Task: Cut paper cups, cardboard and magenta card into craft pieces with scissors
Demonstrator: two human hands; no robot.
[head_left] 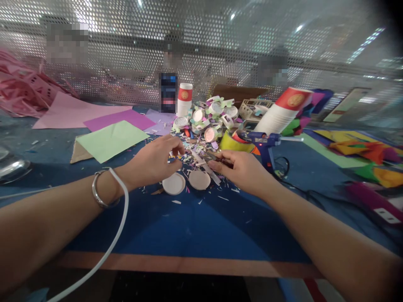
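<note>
Head view: I log left hand (155,161) curled, fingertips in the heap of coloured paper scraps (195,147); I cannot tell if it pinches anything. Right hand (244,167) pinches a thin dark tool (214,157). Two pale round paper discs (174,183) lie between both hands on the blue table (195,226).

I am in a shared craft workshop. My blue tabletop (195,226) carries a heap of paper scraps (204,121). Just right of the heap lie a glue gun (264,140), a yellow tape roll (234,144) and stacked paper cups (280,113). Coloured paper sheets (110,138) lie left of it. Behind the heap, a perforated metal screen (126,63) separates me from other people.
</note>
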